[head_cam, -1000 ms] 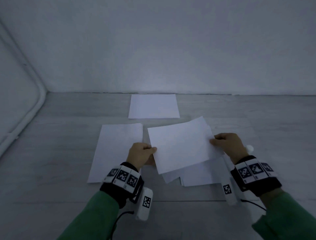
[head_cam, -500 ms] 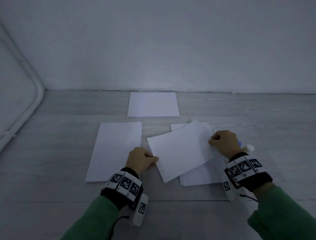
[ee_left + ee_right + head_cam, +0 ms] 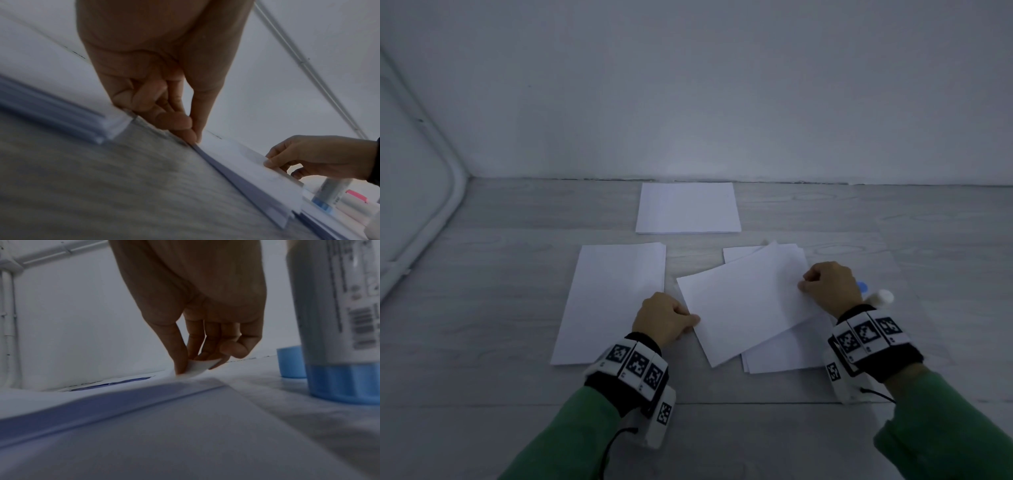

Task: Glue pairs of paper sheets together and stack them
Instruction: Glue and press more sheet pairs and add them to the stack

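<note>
A white paper sheet [image 3: 743, 305] lies tilted, low over a small pile of sheets [image 3: 787, 353] at centre right of the floor. My left hand [image 3: 688, 320] pinches the sheet's near left corner [image 3: 195, 139] between thumb and forefinger. My right hand [image 3: 804, 286] pinches its right edge [image 3: 197, 366], which curls up between thumb and fingers. A glue stick [image 3: 339, 321] with a blue base stands just right of that hand, its blue cap [image 3: 291, 361] behind it; in the head view the wrist hides most of the glue stick [image 3: 881, 297].
A second pile of white sheets [image 3: 613, 301] lies to the left of my left hand. A third stack [image 3: 688, 209] lies further back near the wall. A white pipe [image 3: 431, 222] runs along the left wall. The grey wooden floor [image 3: 482, 342] surrounds the piles.
Both hands have lowered the tilted sheet toward the pile on the right and shifted it slightly right. Both still pinch it.
</note>
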`<act>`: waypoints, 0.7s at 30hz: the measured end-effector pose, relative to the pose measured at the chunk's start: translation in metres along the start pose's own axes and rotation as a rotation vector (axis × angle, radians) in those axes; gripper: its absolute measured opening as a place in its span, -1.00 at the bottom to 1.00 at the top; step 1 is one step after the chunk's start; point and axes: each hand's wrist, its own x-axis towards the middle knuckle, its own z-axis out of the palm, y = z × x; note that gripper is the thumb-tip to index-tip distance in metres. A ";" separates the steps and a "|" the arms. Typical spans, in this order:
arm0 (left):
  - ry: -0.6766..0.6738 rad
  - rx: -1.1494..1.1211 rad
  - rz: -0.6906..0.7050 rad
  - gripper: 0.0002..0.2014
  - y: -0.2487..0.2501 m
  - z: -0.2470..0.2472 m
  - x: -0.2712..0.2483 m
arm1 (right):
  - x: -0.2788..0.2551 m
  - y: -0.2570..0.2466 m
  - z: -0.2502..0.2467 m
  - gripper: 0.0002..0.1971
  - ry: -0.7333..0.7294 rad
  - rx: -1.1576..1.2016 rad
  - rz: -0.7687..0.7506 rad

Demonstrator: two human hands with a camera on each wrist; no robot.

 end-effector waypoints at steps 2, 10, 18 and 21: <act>-0.002 0.013 0.002 -0.79 0.000 0.000 0.001 | 0.000 0.000 0.001 -0.93 -0.003 -0.013 0.002; -0.021 0.092 0.035 -0.75 0.001 0.001 0.006 | 0.001 -0.004 0.004 -0.88 -0.058 -0.125 0.035; 0.084 0.411 0.250 -0.66 0.017 -0.005 0.000 | -0.009 -0.018 0.004 -0.31 0.015 -0.344 -0.422; -0.063 0.579 0.436 -0.21 0.031 0.009 0.004 | -0.016 -0.031 0.009 -0.18 -0.280 -0.423 -0.681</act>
